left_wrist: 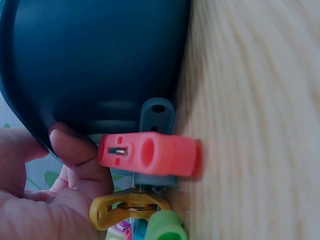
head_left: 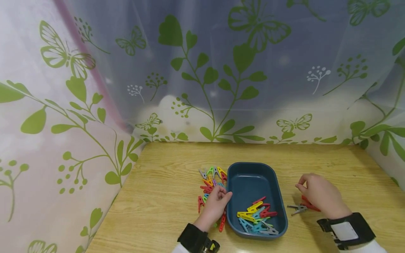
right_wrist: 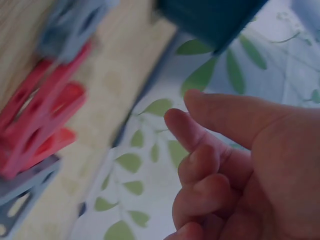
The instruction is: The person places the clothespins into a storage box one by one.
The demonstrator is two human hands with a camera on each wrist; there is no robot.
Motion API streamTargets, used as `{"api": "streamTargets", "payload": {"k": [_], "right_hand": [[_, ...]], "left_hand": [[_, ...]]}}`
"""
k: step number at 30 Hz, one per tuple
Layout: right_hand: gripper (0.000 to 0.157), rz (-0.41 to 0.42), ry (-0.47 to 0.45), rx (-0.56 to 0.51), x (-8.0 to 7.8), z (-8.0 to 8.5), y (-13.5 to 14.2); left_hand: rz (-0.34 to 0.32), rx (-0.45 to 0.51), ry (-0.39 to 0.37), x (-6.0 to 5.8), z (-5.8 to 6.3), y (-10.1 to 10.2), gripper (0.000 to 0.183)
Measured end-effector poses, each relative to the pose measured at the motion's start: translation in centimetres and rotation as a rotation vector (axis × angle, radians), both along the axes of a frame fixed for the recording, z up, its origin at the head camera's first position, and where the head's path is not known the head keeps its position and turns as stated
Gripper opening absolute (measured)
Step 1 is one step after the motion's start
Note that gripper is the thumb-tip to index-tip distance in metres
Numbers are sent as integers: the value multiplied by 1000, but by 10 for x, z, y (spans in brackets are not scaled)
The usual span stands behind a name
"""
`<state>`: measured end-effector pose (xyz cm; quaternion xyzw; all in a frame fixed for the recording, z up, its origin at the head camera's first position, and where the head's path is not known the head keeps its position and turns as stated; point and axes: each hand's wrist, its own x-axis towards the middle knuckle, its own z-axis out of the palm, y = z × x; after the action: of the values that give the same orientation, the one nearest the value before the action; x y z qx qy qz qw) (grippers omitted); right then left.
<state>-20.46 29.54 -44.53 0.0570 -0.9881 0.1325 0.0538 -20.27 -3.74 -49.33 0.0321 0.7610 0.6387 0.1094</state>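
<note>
A dark blue tub [head_left: 278, 186] stands on the table with several red, yellow, teal and grey clothespins [head_left: 253, 207] in its near part. My left hand [head_left: 216, 203] pinches its left rim, thumb over the edge and a finger against the outer wall. Beside that hand, more clothespins lie close to the tub, among them a red one [left_wrist: 150, 154] and a yellow one [left_wrist: 125, 207]. My right hand [head_left: 322, 193], fingers loosely curled and holding nothing, hovers right of the tub. Near it lie a grey clothespin [head_left: 298, 209] and a red clothespin [head_left: 309, 203].
A loose pile of coloured clothespins [head_left: 209, 181] spreads along the tub's left side on the wooden table [head_left: 152, 203]. Curtains [head_left: 202, 80] printed with green leaves and butterflies hang behind the table and at both sides.
</note>
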Motion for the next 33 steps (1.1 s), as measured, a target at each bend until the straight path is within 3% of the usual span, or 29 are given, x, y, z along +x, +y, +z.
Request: {"api": "streamTargets", "payload": {"k": [8,13,33], "right_hand": [[19,-78,-142,33,-10,-10,23],[19,-73,-205,52,-13,-14,29],[16,-80,-259,31,-15,-22,35]], "left_hand": [[0,7,-3,0,0,0,15],[2,5,-2,0,0,0,15],[4,29,37,1,-1,1,16]]}}
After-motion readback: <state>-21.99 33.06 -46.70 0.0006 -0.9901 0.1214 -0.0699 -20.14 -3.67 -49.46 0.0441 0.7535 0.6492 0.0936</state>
